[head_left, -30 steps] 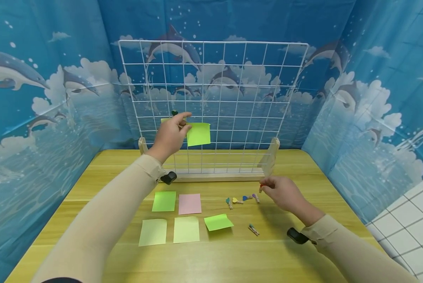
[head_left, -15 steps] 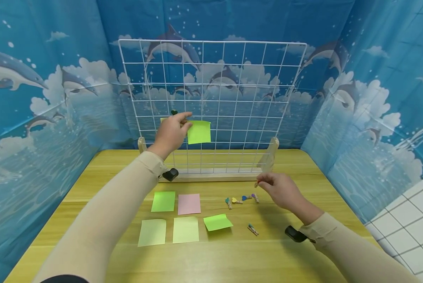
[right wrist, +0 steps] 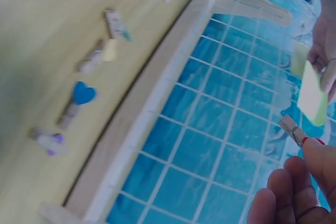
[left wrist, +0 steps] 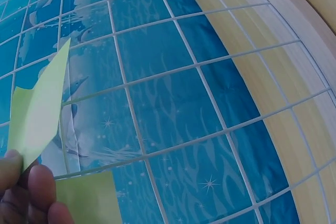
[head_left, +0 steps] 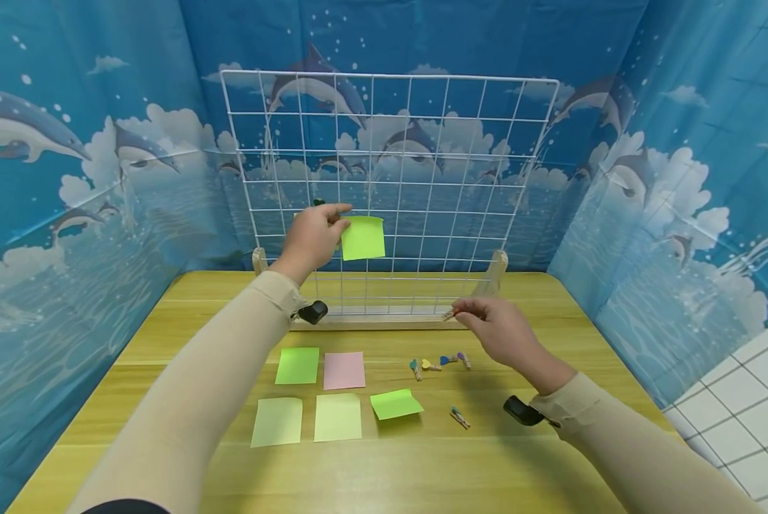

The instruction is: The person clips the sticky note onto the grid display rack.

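Observation:
My left hand [head_left: 313,239] pinches a bright green sticky note [head_left: 363,238] by its left edge, in front of the white wire grid [head_left: 445,184]. Behind that hand a paler note [left wrist: 92,198] hangs on the grid, mostly hidden in the head view, with a dark green heart clip [head_left: 318,202] at its top. Lower right, my right hand [head_left: 502,332] pinches a small wooden clothespin [right wrist: 292,128] with a red piece on it, near the grid's base. The clothespin's jaws point left, towards the grid.
On the table lie green [head_left: 297,365], pink [head_left: 344,370], pale yellow [head_left: 337,417] and curled green [head_left: 396,405] sticky notes. Several heart clothespins [head_left: 448,360] sit in a row to their right, and another clothespin [head_left: 460,417] lies nearer. A wooden foot [head_left: 490,275] props the grid.
My right hand has moved left and up towards the grid with the red clothespin. The left hand has raised the green note slightly.

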### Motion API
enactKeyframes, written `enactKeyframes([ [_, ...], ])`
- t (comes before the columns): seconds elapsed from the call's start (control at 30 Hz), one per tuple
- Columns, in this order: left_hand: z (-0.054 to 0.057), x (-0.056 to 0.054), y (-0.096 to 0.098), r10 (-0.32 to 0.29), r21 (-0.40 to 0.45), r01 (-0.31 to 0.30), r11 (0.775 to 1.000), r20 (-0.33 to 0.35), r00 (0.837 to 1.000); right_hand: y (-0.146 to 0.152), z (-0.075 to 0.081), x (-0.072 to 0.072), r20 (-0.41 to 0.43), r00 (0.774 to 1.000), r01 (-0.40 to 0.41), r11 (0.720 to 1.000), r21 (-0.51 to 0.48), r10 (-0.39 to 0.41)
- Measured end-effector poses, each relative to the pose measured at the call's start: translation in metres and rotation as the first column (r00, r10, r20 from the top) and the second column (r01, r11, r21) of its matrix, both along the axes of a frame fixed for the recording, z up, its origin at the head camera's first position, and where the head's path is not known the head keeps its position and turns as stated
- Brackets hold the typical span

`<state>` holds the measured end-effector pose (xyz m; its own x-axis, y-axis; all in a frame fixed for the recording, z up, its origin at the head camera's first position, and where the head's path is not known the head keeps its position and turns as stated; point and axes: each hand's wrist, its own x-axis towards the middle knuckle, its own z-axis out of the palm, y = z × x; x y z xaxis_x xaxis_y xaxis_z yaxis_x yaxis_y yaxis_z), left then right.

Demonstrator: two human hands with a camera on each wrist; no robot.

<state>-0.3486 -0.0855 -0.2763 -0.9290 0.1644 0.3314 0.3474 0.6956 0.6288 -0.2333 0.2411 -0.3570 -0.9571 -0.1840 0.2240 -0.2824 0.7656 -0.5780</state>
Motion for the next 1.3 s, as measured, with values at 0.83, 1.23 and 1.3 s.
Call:
enactKeyframes([
  [0.83, 0.005, 0.004, 0.003, 0.046, 0.077, -0.048, 0.996, 0.028, 0.999, -0.076, 0.081, -0.052, -0.252, 0.968, -0.025, 0.997, -0.067, 0.007],
  [1.23, 0.006, 0.006, 0.005, 0.073, 0.085, -0.077, 0.993, 0.048, 0.996, -0.107, 0.097, -0.082, -0.189, 0.979, 0.043, 0.985, -0.167, -0.075],
  [1.3, 0.006, 0.006, 0.005, 0.075, 0.085, -0.078, 0.993, 0.047, 0.996, -0.111, 0.098, -0.086, -0.188, 0.978, 0.054, 0.985, -0.162, -0.084],
])
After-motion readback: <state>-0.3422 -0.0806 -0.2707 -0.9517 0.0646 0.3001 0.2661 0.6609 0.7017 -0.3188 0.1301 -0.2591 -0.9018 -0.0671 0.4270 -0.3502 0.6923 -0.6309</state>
